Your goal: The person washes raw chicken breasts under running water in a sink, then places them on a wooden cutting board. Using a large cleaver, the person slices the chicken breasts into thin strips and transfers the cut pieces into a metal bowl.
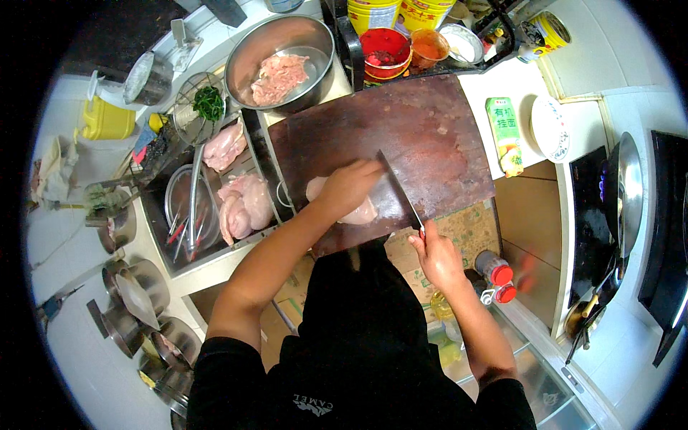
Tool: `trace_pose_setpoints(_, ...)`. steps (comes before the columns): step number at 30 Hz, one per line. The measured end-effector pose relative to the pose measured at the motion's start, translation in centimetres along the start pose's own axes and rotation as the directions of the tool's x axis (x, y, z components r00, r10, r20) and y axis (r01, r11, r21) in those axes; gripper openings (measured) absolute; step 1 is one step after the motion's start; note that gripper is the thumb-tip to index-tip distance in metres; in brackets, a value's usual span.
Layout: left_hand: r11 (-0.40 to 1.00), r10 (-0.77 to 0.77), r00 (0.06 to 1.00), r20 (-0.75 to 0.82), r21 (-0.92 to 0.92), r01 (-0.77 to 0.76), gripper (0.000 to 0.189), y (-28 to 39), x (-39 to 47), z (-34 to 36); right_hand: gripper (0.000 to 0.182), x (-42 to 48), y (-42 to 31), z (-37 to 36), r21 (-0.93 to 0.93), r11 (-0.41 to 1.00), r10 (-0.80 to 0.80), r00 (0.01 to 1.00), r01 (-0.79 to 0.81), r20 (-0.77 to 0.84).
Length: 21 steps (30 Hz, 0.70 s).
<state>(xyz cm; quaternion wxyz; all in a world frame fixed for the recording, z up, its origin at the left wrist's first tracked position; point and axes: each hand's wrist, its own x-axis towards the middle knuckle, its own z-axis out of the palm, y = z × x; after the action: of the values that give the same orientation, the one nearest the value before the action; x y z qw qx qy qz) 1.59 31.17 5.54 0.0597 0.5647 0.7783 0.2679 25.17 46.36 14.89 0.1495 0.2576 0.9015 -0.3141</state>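
A piece of raw chicken breast point(360, 213) lies on the dark reddish-brown cutting board point(430, 118), near its front left part. My left hand point(349, 185) is over the meat and covers its middle. Its fingers, a little blurred, reach right towards the blade; whether they grip anything is hidden. In my right hand point(439, 257), at the board's front edge, is the handle of a kitchen knife point(400, 188). The blade stands nearly edge-on to me, its tip pointing away and to the left. It is right of the chicken, apart from it.
Left of the board, a sink point(156, 215) holds raw chicken pieces point(244, 204). A steel bowl point(236, 54) with minced meat point(279, 78) stands behind. Seasoning tubs point(384, 51) line the back. Right are a noodle packet point(504, 134), a white bowl point(551, 129) and a wok point(630, 188).
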Motion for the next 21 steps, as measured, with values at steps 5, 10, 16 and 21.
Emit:
trace_pose_setpoints(5, 0.995, -0.067, 0.984, 0.167, 0.084, 0.054, 0.03, 0.6, 0.3, -0.2, 0.038, -0.1, 0.7, 0.2, 0.029, 1.0, -0.001, 1.0, 0.001, 0.0)
trace_pose_setpoints(10, 0.995, -0.063, 0.993, 0.098, 0.079, 0.055, 0.021, 0.4, -0.4, 0.1, 0.038, -1.6, 0.4, -0.7, 0.086, 0.996, 0.004, 1.0, -0.003, -0.01)
trace_pose_setpoints(16, 0.928, -0.351, 0.934, 0.066, -0.106, 0.356, 0.016, 0.4, 0.0, 1.8, 0.028, -3.1, 3.6, 1.8, 0.549, 0.835, 0.071, 0.997, -0.04, -0.036)
trace_pose_setpoints(21, 0.976, -0.212, 0.977, -0.036, -0.054, 0.209, 0.014, 0.7, 1.5, 1.0, 0.023, -3.7, 3.4, 1.8, 0.811, 0.571, 0.272, 0.962, -0.13, -0.038)
